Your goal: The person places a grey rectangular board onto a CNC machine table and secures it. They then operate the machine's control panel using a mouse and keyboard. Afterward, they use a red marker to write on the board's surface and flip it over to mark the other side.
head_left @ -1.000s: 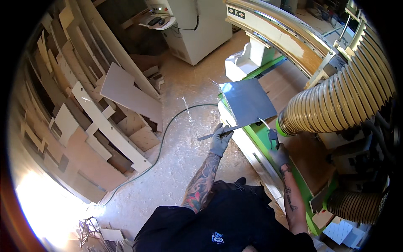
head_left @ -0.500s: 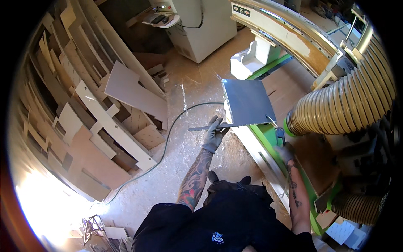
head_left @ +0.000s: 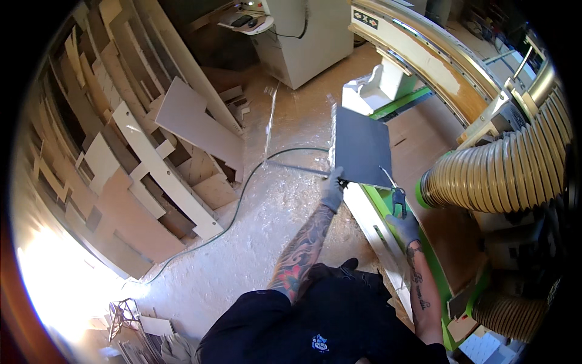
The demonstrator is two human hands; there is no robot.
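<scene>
My left hand [head_left: 333, 190], in a grey glove, is closed at the near left corner of a dark grey panel [head_left: 364, 145]. It grips a thin dark strip [head_left: 297, 168] that sticks out to the left, blurred by motion. From the strip's left end a pale, thin strip [head_left: 271, 121] runs away from me; whether the two are joined I cannot tell. The panel lies flat over the machine bed's edge, its left side rough and whitish. In my gloved right hand [head_left: 405, 227] is an air blow gun [head_left: 398, 197], its metal nozzle pointing at the panel's near right corner.
The machine's green-edged bed [head_left: 379, 197] runs along my right, with a ribbed extraction hose [head_left: 503, 158] over it and a gantry beam [head_left: 424, 54] beyond. Board offcuts [head_left: 139, 176] lean at the left. A dark green hose [head_left: 242, 194] crosses the dusty floor. A white cabinet [head_left: 303, 45] stands ahead.
My left hand has moved right and slightly nearer along the panel, the strip going with it. My right hand and the blow gun have shifted slightly left and nearer. The whole view has tilted a little.
</scene>
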